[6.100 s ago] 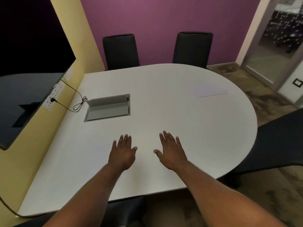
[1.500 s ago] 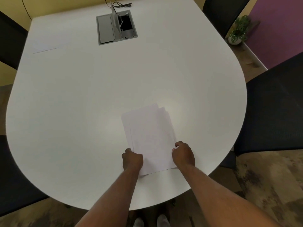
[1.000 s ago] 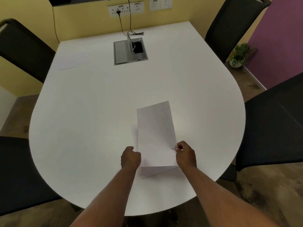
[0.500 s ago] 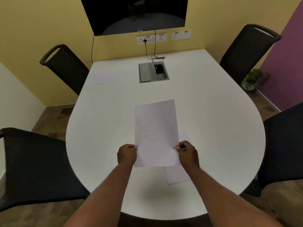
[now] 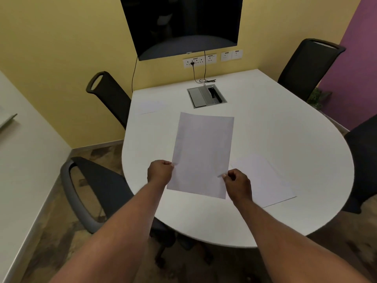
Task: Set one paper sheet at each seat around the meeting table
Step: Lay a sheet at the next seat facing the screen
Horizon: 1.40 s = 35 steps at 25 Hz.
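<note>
Left hand point(image 5: 159, 173) and right hand point(image 5: 237, 183) pinching held sheet point(image 5: 201, 154) above white table point(image 5: 275, 127), second sheet point(image 5: 263, 180) lying at four o'clock, possibly a third point(image 5: 151, 106) at eleven o'clock.

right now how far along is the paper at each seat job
Two sheets already lie flat: one by the far left chair, one by the near right chair. In hand: the left hand and right hand hold another sheet above the table. Left: the near left chair and far right chair show no paper.
</note>
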### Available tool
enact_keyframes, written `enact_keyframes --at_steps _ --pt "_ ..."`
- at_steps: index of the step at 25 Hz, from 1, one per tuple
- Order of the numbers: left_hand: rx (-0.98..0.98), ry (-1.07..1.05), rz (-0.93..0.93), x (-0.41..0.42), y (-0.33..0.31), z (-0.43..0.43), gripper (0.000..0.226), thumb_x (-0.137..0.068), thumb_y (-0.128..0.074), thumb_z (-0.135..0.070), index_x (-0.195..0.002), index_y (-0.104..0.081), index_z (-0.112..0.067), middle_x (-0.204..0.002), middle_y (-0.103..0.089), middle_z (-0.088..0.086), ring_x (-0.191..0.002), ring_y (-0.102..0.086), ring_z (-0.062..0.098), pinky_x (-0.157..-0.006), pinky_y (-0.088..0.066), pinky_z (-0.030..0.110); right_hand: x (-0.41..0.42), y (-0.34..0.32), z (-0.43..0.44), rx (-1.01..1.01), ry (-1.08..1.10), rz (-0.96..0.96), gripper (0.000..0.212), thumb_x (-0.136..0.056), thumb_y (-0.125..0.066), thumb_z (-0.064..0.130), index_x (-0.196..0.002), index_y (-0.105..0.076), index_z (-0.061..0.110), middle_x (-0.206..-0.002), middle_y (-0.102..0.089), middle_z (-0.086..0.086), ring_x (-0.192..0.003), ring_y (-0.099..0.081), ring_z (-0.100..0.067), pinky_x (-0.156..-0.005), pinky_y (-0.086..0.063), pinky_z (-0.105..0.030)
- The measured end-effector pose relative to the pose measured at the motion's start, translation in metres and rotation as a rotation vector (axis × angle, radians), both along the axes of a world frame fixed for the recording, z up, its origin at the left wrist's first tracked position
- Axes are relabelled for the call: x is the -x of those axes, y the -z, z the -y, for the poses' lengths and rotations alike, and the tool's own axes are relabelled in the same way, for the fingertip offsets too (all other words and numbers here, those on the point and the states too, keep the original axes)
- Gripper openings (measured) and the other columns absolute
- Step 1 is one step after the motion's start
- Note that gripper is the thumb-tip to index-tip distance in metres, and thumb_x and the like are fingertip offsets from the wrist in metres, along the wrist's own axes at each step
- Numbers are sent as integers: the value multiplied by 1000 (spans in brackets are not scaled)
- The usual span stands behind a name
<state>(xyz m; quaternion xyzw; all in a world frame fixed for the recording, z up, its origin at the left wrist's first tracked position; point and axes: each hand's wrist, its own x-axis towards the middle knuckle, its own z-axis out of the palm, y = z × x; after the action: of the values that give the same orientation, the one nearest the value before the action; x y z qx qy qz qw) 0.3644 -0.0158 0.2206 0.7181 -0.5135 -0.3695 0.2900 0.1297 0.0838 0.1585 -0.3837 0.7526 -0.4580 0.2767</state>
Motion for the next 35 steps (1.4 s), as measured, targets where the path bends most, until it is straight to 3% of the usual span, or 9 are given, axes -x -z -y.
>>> enact_keyframes --at_steps 8,19,28,32,35 --pt "15 50 90 -83 -12 34 15 -87 -68 -23 -96 -79 -17 -102 -75 3 -94 -68 27 -83 -56 36 -88 -4 25 -25 -12 -12 22 -89 -70 27 -70 -60 21 -71 -66 11 -68 -59 -6 -56 -40 -21" --pt "-19 238 206 -155 7 152 13 -87 -69 -24 -74 -72 -26 -91 -73 -1 -88 -67 23 -84 -59 42 -181 49 112 -138 84 21 26 -87 -73 32 -70 -62 16 -68 -66 6 -67 -61 -15 -57 -41 -23" --pt "-106 413 319 -163 30 236 24 -83 -68 -19 -61 -66 -27 -76 -68 -8 -81 -65 21 -72 -53 32 -209 52 165 -195 199 43 22 -86 -74 32 -69 -61 25 -69 -66 12 -67 -60 -3 -56 -39 -19" --pt "-172 574 393 -156 66 274 18 -81 -64 -15 -63 -65 -21 -71 -65 -1 -68 -55 25 -66 -46 32 -221 75 180 -264 267 65 19 -85 -75 30 -71 -65 23 -71 -68 9 -69 -63 -10 -60 -43 -23" --pt "-202 694 423 -146 93 296 13 -80 -64 -13 -71 -68 -22 -73 -62 2 -69 -50 24 -67 -45 33 -230 92 189 -354 329 87 18 -86 -75 31 -72 -66 24 -72 -68 8 -71 -63 -15 -64 -45 -27"
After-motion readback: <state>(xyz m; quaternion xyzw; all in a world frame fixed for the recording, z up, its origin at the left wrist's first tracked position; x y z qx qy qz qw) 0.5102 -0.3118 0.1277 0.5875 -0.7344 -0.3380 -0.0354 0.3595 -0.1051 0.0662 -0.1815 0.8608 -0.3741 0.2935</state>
